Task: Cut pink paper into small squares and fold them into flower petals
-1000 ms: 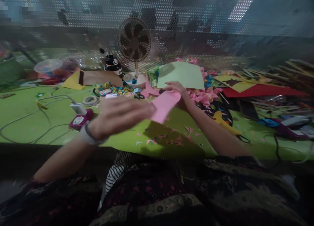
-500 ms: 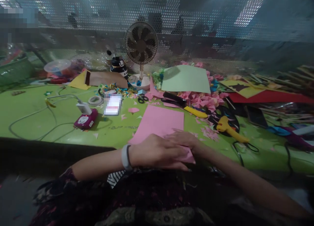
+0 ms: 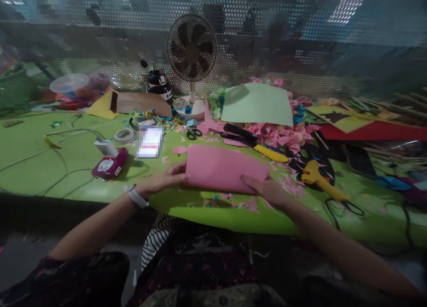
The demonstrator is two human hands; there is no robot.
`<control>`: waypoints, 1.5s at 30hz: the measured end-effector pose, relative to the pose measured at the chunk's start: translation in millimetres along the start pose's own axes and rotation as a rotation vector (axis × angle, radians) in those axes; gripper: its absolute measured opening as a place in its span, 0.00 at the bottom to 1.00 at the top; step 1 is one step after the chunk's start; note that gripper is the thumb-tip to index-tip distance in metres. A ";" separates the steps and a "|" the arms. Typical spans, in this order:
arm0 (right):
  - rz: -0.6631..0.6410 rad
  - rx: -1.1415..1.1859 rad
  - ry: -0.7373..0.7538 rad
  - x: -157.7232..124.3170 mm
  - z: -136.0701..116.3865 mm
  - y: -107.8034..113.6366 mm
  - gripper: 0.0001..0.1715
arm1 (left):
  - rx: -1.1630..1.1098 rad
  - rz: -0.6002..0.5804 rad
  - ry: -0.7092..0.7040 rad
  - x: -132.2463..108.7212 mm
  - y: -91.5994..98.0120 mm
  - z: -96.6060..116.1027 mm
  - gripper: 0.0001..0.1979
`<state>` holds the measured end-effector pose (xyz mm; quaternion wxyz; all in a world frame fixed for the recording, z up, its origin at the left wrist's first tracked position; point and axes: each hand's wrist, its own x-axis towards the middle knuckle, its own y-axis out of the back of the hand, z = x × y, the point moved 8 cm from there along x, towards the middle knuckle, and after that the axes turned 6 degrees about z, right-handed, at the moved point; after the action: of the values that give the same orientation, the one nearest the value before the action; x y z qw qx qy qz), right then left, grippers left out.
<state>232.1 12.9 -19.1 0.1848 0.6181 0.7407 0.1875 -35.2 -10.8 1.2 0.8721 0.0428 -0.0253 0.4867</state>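
A folded pink paper sheet [image 3: 223, 168] is held just above the green table [image 3: 50, 165], near its front edge. My left hand [image 3: 163, 181] grips the sheet's left edge, fingers pinched on it. My right hand [image 3: 267, 189] holds the lower right corner, thumb on top. A white band sits on my left wrist. Small pink paper scraps [image 3: 240, 204] lie under the sheet.
Behind the sheet lie a yellow-handled cutter [image 3: 256, 142], small scissors [image 3: 193, 132], a pale green sheet [image 3: 257, 104], a pile of pink paper flowers [image 3: 283, 136] and a yellow glue gun [image 3: 316, 176]. A fan [image 3: 191, 49], a phone [image 3: 150, 141], tape roll [image 3: 124, 135] and a magenta device with cables [image 3: 110, 166] stand left.
The pink sheet lay flat at the table edge with both hands pressing on it; now it is folded to a narrower strip and lifted, one hand at each end.
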 end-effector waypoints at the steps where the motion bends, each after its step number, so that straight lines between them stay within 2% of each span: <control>1: 0.001 0.005 -0.039 2.4 2.2 -0.9 0.26 | 0.061 0.043 0.028 0.6 0.3 -2.7 0.31; 3: 0.002 0.012 -0.091 5.8 3.6 -2.8 0.27 | 0.145 0.171 0.162 0.7 5.3 -14.2 0.32; 5: 0.025 0.021 -0.024 8.9 -2.9 -2.6 0.29 | 0.225 0.275 0.279 -1.4 10.5 -23.8 0.39; 7: 0.064 0.031 0.040 11.9 -6.5 -0.3 0.32 | 0.352 0.326 0.309 -1.7 14.0 -23.9 0.45; 9: 0.070 0.001 0.063 15.4 -5.3 -0.3 0.37 | 0.587 0.381 0.221 0.9 18.4 -9.9 0.44; 12: 0.076 -0.172 0.081 20.8 -4.5 -0.7 0.40 | 1.089 0.466 -0.081 4.3 11.4 26.9 0.32; 13: 0.079 -0.232 0.093 22.2 -6.0 -1.0 0.40 | 1.220 0.441 -0.191 5.1 1.2 34.8 0.28; 15: 0.083 -0.311 0.121 24.5 -10.7 -1.5 0.42 | 1.355 0.277 -0.376 5.9 -27.5 36.5 0.23; 17: 0.087 -0.353 0.142 26.3 -15.3 -1.2 0.42 | 1.381 0.073 -0.452 5.3 -54.7 23.9 0.26; 18: 0.087 -0.376 0.155 27.2 -17.5 -0.9 0.42 | 1.390 0.007 -0.453 5.2 -64.1 16.2 0.30; 20: 0.081 -0.433 0.190 29.4 -21.1 -0.8 0.42 | 1.409 -0.052 -0.396 7.0 -73.7 1.0 0.37; 25: 0.069 -0.564 0.247 38.0 -21.3 -0.9 0.42 | 1.404 -0.051 -0.316 13.2 -73.9 -16.5 0.43; 28: 0.065 -0.631 0.199 45.0 -15.9 0.2 0.42 | 1.384 -0.029 -0.302 14.8 -69.1 -19.7 0.44; 32: -0.013 -0.702 0.149 51.2 -9.1 -3.4 0.35 | 1.358 -0.037 -0.293 14.7 -66.1 -23.7 0.45; 38: 0.017 -0.707 0.407 45.8 -12.9 -9.6 0.28 | 1.337 -0.022 -0.299 14.2 -65.6 -24.6 0.46; 45: -0.011 -0.727 0.451 42.2 -10.6 -13.5 0.25 | 1.359 -0.010 -0.300 13.5 -66.7 -21.5 0.45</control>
<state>208.2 51.7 -18.6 0.2252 0.4523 0.6517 0.5657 28.7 -32.1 -22.4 0.6414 0.6461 0.1647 0.3796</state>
